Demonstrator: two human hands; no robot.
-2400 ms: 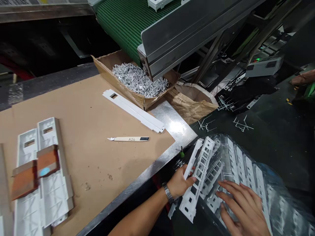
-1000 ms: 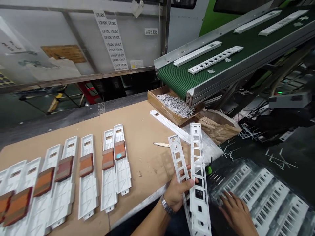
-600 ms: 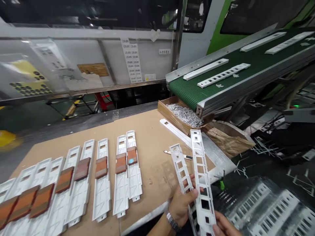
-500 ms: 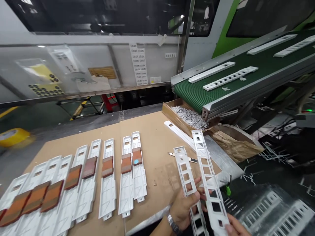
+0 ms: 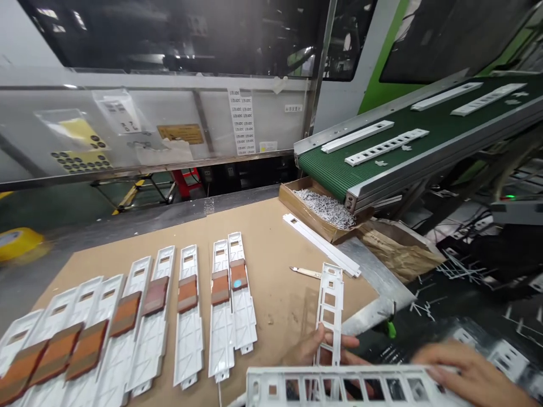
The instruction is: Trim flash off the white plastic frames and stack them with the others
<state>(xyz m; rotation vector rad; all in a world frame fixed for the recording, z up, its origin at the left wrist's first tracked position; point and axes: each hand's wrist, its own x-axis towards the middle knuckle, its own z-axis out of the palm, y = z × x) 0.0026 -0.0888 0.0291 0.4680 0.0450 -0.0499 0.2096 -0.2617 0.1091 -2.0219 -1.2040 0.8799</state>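
Observation:
My left hand is closed around a white plastic strip with square windows, which stands nearly upright, its top near the knife. A second windowed white strip lies crosswise in front of it at the bottom edge, and my right hand grips its right end. This nearer strip hides part of my left hand and the lower end of the first strip. A craft knife lies on the cardboard behind, partly covered by the upright strip. Farther back, a solid white strip rests on the table.
White plastic pieces with brown-orange blocks stand in a row on the cardboard sheet at left. A green conveyor carries several white strips above a box of small grey bits. Yellow tape lies far left.
The strip in my right hand has turned from upright to crosswise and come down nearer to me. My left hand's strip has become more upright and moved slightly right.

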